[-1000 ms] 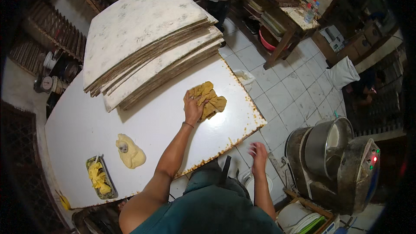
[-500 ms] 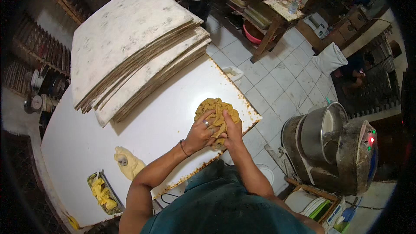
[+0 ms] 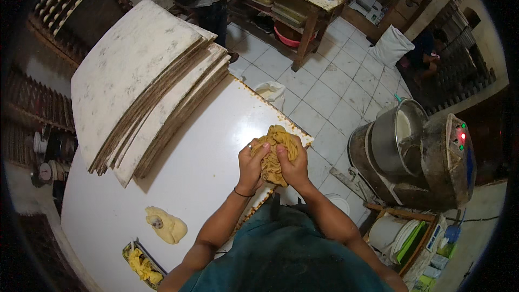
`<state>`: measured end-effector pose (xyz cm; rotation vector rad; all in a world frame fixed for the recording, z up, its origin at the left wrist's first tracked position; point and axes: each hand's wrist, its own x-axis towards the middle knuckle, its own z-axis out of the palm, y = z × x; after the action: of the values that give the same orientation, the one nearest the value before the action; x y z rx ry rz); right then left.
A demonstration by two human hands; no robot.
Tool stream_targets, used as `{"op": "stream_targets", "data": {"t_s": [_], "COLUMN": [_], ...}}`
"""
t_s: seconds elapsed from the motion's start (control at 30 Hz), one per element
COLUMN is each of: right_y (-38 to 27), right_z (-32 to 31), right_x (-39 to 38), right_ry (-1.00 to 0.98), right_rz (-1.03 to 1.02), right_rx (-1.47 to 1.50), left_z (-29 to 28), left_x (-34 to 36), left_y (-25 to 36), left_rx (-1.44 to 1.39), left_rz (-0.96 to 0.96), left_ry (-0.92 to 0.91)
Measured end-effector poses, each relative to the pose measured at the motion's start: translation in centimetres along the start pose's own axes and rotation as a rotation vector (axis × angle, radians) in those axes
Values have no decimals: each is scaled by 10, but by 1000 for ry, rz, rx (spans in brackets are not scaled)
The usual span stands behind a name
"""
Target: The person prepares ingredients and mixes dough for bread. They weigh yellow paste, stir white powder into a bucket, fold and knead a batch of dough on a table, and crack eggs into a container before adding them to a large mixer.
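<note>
1. At the right-hand end of the white table (image 3: pixel 189 178), close to its rusty corner, a crumpled mustard-coloured cloth (image 3: pixel 274 166) is bunched between two hands.
2. Left hand (image 3: pixel 250 166): closed around the cloth's left side, thumb on top, a ring on one finger.
3. Right hand (image 3: pixel 295 167): closed around the cloth's right side, its thumb on top too, near the other thumb. Whether the cloth touches the table below, I cannot tell.
4. Well apart to the left, a lump of pale dough (image 3: pixel 172 229) lies on the table, a small grey round thing (image 3: pixel 156 221) on it.
5. Just beside the dough, nearer the person, sits a narrow tray (image 3: pixel 157 264) holding something yellow (image 3: pixel 141 266).
6. Farther back, flour-dusted boards (image 3: pixel 135 59) stand stacked.
</note>
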<state>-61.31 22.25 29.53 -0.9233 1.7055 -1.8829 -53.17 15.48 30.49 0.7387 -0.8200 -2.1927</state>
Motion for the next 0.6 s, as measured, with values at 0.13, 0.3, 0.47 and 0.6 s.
{"op": "stream_targets", "data": {"t_s": [0.13, 0.3, 0.47, 0.6], "right_y": [16, 12, 17, 19], "right_z": [-8, -24, -40, -65], "right_x": [-13, -18, -15, -8], "right_ry": [-105, -321, -521, -701], "right_rz": [-3, -39, -36, 19], "right_rx": [-53, -298, -305, -395], "left_z": [-8, -38, -49, -59], "left_x": [-3, 9, 17, 33], "left_y": [-5, -11, 0, 19], "left_rx": [-8, 100, 152, 278], "left_rz": [-102, -262, -298, -68], "left_ry": [46, -138, -200, -34]}}
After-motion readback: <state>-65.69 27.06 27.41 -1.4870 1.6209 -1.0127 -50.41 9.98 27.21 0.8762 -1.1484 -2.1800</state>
